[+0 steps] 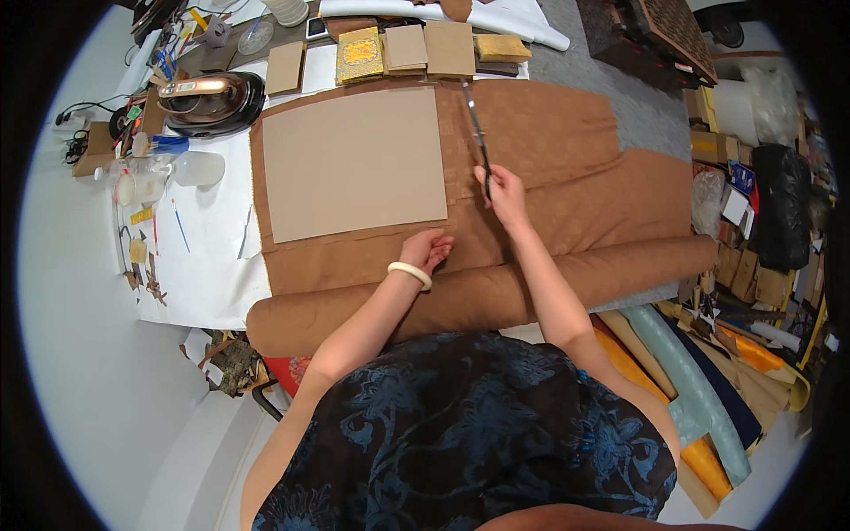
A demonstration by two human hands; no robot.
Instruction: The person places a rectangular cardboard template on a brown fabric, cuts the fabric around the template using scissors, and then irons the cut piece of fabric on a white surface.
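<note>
My right hand [505,196] is closed around the dark handles of a pair of scissors [478,133]. Their long blades point away from me over the brown fabric [540,124], just right of a beige rectangular board [354,164]. The blades look close together. Below the board's lower right corner, my left hand [428,251] rests near a fabric edge with curled fingers, a pale bangle at its wrist. Whether it pinches any cloth is hidden. The rest of the fabric forms a thick roll [478,305] across the near side, under my forearms.
An iron [208,102] stands on its dark base at left, near a translucent bottle [199,168]. Several small boards and a yellow patterned block [359,55] line the far side. A dark brown box [655,40] stands far right; rolled fabrics [699,398] lean at near right.
</note>
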